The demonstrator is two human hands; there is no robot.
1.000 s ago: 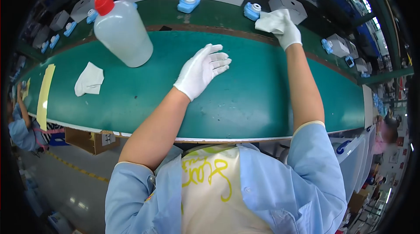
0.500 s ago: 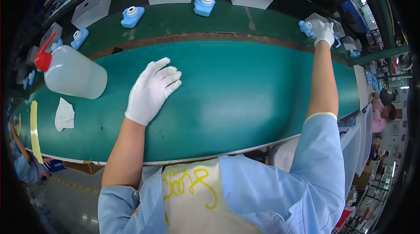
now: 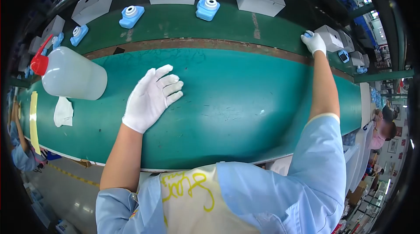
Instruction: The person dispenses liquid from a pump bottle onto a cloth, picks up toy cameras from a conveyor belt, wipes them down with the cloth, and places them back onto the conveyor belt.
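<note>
Gripping a blue camera (image 3: 309,34) past the green mat (image 3: 227,98) with the right hand (image 3: 315,43), probably to steady it. Holding the left hand (image 3: 148,99) apart, loose and empty over the mat, perhaps for balance.

Yellow script lettering (image 3: 189,186) is running across the front of the cream shirt (image 3: 188,216), between the open edges of the light-blue jacket (image 3: 280,186). 1 larger line is looping in a handwritten style, and smaller letters in the same yellow are sitting close beside it (the jacket edge is cutting into the writing, so no whole word is coming through with certainty). At the far right, a framed sheet (image 3: 392,146) is hanging on the wall, its content appearing too small for reading. No brand or number is showing legibly.
</note>
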